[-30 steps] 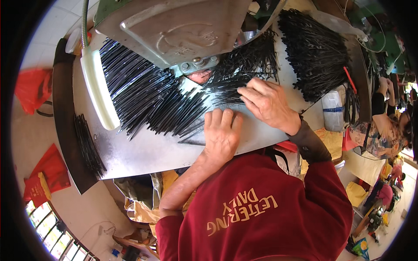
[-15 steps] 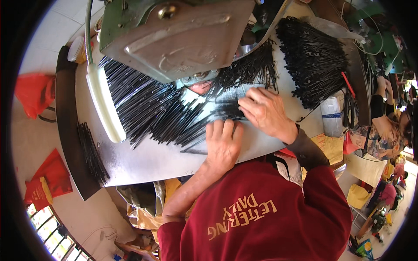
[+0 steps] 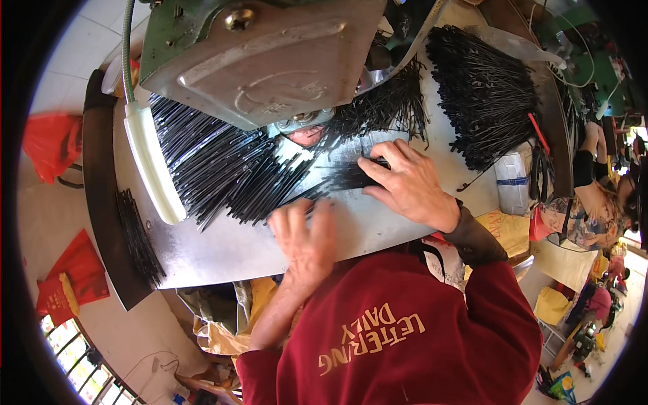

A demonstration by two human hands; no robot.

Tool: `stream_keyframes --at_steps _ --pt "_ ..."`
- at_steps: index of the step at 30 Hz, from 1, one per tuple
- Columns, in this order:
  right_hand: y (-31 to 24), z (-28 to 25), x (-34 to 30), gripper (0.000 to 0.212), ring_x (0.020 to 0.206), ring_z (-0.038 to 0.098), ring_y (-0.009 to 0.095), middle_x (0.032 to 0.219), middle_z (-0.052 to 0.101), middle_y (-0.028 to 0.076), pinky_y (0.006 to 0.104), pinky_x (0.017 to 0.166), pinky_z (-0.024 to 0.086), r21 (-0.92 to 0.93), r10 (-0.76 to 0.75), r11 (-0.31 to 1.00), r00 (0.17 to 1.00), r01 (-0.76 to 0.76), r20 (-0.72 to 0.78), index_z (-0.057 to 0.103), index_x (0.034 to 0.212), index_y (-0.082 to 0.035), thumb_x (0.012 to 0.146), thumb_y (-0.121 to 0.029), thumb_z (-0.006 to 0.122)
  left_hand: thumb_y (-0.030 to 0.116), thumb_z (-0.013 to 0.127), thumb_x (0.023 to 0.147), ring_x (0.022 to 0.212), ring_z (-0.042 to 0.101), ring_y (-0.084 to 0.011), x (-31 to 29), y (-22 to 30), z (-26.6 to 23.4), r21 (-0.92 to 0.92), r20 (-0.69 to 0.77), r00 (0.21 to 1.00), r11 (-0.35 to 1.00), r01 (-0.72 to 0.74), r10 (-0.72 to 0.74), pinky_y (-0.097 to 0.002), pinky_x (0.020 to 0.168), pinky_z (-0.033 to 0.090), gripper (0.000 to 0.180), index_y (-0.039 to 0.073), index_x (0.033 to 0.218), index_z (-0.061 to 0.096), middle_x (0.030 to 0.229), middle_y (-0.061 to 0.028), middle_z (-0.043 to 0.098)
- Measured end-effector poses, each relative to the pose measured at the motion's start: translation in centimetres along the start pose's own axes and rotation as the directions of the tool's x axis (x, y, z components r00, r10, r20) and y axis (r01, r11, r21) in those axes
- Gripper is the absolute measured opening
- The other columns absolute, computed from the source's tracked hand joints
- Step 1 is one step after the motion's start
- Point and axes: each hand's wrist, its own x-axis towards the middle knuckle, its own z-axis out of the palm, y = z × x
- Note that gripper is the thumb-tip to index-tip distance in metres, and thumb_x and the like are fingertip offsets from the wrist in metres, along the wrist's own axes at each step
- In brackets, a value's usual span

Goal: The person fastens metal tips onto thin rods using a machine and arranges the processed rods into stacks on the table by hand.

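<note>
My left hand (image 3: 304, 236), blurred, had slid toward nine o'clock over the tabletop (image 3: 219, 253), opening a gap from my right hand (image 3: 415, 185). Its fingers were slightly parted; I couldn't tell whether they held anything. The main pile of black strips (image 3: 226, 162) fanned out at its ten o'clock. My right hand stayed near its spot, curled narrow over dark strips (image 3: 345, 175) at its nine o'clock, its grip unclear.

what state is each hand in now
Left hand: blurred near black strips; grip cannot be told.
Right hand: curled over black strips; grip cannot be told.
</note>
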Motion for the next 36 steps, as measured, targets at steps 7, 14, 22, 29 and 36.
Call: stream_keyframes --at_steps 7,14,22,29,36 --pt "0.5 1.0 -1.0 0.029 0.08 0.054 0.02 0.089 0.054 0.002 0.0319 0.062 0.047 -0.033 -0.049 0.998 0.994 0.046 -0.093 0.066 0.095 -0.008 0.069 -0.015 0.078 0.006 0.072 0.076 0.079 0.053 -0.0268 -0.1 -3.7 -1.4 0.14 0.012 0.997 0.988 0.068 -0.07 -0.0404 0.074 0.039 0.015 0.005 0.09 0.068 0.084 -0.008 0.057" --pt "0.8 0.7 -2.3 0.034 0.074 0.054 0.02 0.088 0.055 0.003 0.0315 0.059 0.045 -0.016 -0.055 0.998 0.987 0.053 -0.152 0.069 0.097 -0.006 0.065 -0.011 0.08 0.001 0.066 0.078 0.082 0.053 -0.0281 0.1 -2.4 -1.1 0.113 -0.083 0.99 0.986 0.124 -0.115 -0.0407 0.074 0.041 0.016 0.006 0.094 0.066 0.087 -0.0097 0.057" --pt "0.4 0.4 -2.8 0.031 0.072 0.056 0.021 0.086 0.058 0.005 0.0329 0.059 0.046 0.097 0.059 0.995 0.979 -0.04 -0.197 0.069 0.098 -0.006 0.068 -0.008 0.078 -0.003 0.062 0.084 0.095 0.061 -0.0339 3.0 1.9 3.8 -0.639 0.05 0.969 0.739 0.216 -0.24 -0.0386 0.084 0.048 0.019 0.0 0.102 0.061 0.105 -0.0171 0.063" --pt "1.8 0.0 -0.8 0.011 0.066 0.058 0.029 0.073 0.052 0.008 0.0389 0.054 0.045 0.038 0.148 0.989 0.953 -0.143 -0.266 0.061 0.081 -0.006 0.078 -0.012 0.07 0.004 0.077 0.069 0.108 0.054 -0.0329 2.9 2.5 4.3 -0.497 0.113 0.99 0.859 0.125 -0.079 -0.0407 0.092 0.045 0.04 0.001 0.106 0.063 0.107 -0.0132 0.062" --pt "2.3 0.6 -0.4 0.011 0.065 0.059 0.029 0.072 0.053 0.008 0.0389 0.054 0.046 0.03 0.166 0.986 0.977 -0.163 -0.137 0.055 0.076 -0.007 0.077 -0.008 0.067 0.002 0.078 0.057 0.115 0.05 -0.037 2.2 2.5 4.0 -0.433 0.182 0.982 0.901 0.036 0.049 -0.0458 0.095 0.043 0.052 0.001 0.108 0.065 0.112 -0.0137 0.061"
